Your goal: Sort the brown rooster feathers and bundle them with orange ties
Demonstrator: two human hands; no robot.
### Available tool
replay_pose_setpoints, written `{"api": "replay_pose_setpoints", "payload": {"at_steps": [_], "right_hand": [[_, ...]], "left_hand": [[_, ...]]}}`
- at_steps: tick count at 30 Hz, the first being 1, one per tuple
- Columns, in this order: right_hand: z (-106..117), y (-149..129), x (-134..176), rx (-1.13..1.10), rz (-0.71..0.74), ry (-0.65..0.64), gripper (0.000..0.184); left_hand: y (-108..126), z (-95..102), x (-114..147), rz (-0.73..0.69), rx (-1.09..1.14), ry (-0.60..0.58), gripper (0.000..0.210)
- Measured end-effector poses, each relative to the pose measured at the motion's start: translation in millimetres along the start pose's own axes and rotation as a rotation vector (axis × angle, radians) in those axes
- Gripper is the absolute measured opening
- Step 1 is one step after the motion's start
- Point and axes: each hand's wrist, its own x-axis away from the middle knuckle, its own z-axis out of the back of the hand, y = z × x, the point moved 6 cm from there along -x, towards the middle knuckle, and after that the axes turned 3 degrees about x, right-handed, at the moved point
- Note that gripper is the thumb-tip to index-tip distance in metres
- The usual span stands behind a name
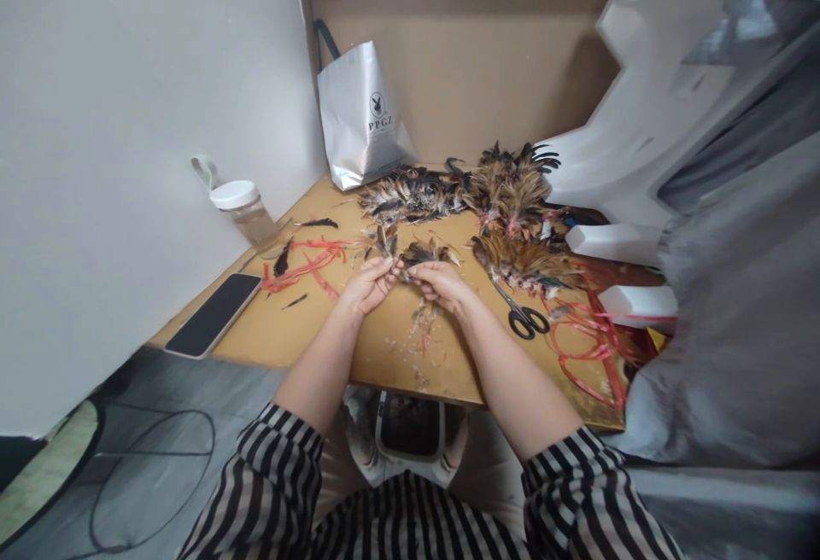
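My left hand (370,285) is closed in a pinch at the base of a small upright tuft of brown and dark feathers (386,240). Its fingertips nearly meet those of my right hand (443,283), which also pinches, with a brownish feather bunch (428,250) fanning out just beyond its fingers. Whether that bunch is gripped or lies behind the fingers is hard to see. Below the hands, feather scraps and fluff (423,342) are scattered on the tabletop. Black-handled scissors (526,319) lie to the right, blades toward a tied row of brown feathers (529,259).
Behind lie a heap of loose feathers (416,193) and standing feather bundles (509,180). A silver bag (362,116) leans at the back. Left are a jar (240,206), a phone (214,314) and red strips (307,265). More red ribbon (602,355) tangles right; a bin (410,428) sits below.
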Motion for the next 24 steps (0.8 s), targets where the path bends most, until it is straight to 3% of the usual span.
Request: {"api": "replay_pose_setpoints", "payload": {"at_steps": [4, 9, 12, 19, 24], "right_hand": [[-1.0, 0.2, 0.6, -0.064, -0.014, -0.083, 0.027], [-21.8, 4.7, 10.4, -0.186, -0.106, -0.439, 0.026], [-28.9, 5.9, 13.8, -0.243, -0.13, -0.531, 0.024], [-31.5, 3.1, 15.6, -0.31, -0.102, -0.583, 0.018], [-27.2, 2.5, 11.9, -0.286, -0.091, -0.469, 0.021]], "left_hand": [[0.0, -3.2, 3.3, 0.028, 0.021, -0.025, 0.004], [-0.4, -7.2, 7.2, 0.037, 0.002, -0.116, 0.001], [-0.6, -8.0, 8.1, 0.031, -0.003, -0.17, 0.003], [-2.5, -8.8, 9.8, 0.043, -0.007, -0.157, 0.004], [-0.6, -8.1, 6.7, 0.013, 0.008, -0.101, 0.001]]}}
